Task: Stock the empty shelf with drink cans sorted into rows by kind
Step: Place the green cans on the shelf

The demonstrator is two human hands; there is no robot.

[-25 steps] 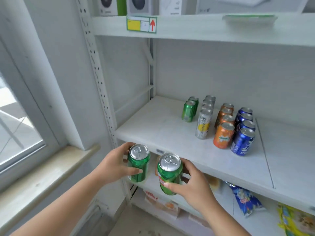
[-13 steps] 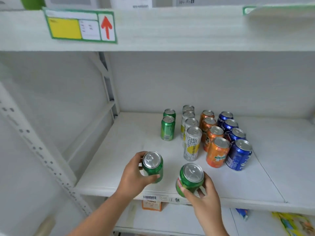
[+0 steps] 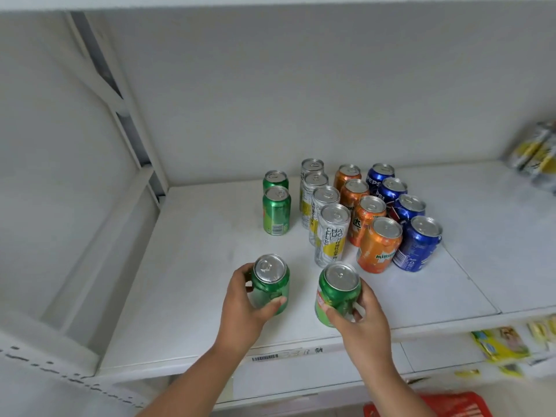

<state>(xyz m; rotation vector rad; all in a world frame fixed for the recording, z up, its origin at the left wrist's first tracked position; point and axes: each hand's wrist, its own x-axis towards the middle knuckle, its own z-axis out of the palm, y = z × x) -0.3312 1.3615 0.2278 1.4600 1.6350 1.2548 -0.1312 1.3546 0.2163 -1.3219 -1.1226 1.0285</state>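
Observation:
My left hand [image 3: 240,308] grips an upright green can [image 3: 270,282] over the front of the white shelf [image 3: 186,284]. My right hand [image 3: 361,323] grips a second green can [image 3: 337,293], tilted slightly left. Further back stand rows by kind: two green cans [image 3: 276,210], several silver-and-yellow cans [image 3: 331,234], several orange cans [image 3: 379,245] and several blue cans [image 3: 418,243]. The held cans sit in front of the green and silver rows, apart from them.
The shelf's white upright and diagonal brace [image 3: 120,109] stand at the left rear. Yellow packets [image 3: 538,152] lie on the shelf at the far right. Below are a lower shelf with yellow packs [image 3: 505,344] and a red bag [image 3: 451,406].
Both hands have carried the green cans up from below the shelf edge and forward over the shelf. The view has moved closer and tilted down.

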